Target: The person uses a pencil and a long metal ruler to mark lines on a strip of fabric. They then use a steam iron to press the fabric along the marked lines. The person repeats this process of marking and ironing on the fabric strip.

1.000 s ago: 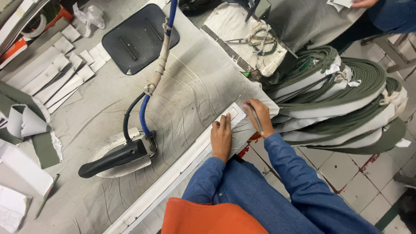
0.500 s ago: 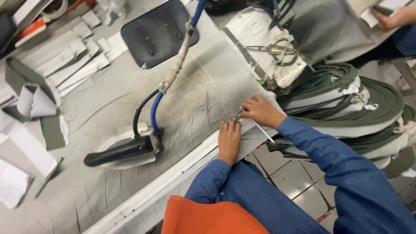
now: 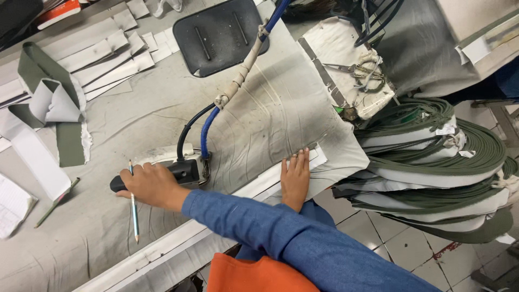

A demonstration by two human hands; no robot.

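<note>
My right hand point(image 3: 151, 186) reaches across to the left and grips the black handle of a steam iron point(image 3: 189, 168) lying on the grey padded table point(image 3: 97, 238). A pencil point(image 3: 133, 219) is held in the same hand, pointing toward the table's near edge. My left hand point(image 3: 295, 176) lies flat, fingers together, on a white fabric strip point(image 3: 320, 156) at the table's edge. A blue and black hose point(image 3: 208, 127) runs from the iron up toward the far side.
A dark iron rest plate point(image 3: 216, 35) sits at the far side. Folded white strips point(image 3: 102, 54) and a green strip point(image 3: 67, 143) lie at left, with another pencil point(image 3: 57, 203) and paper point(image 3: 13, 205). Scissors point(image 3: 351, 70) rest on a padded block. Stacked green and white bands point(image 3: 443, 162) fill the right.
My right hand left the white strip at the table edge and crossed over to the left, taking hold of the iron's handle with the pencil still in it. My left hand stayed on the strip.
</note>
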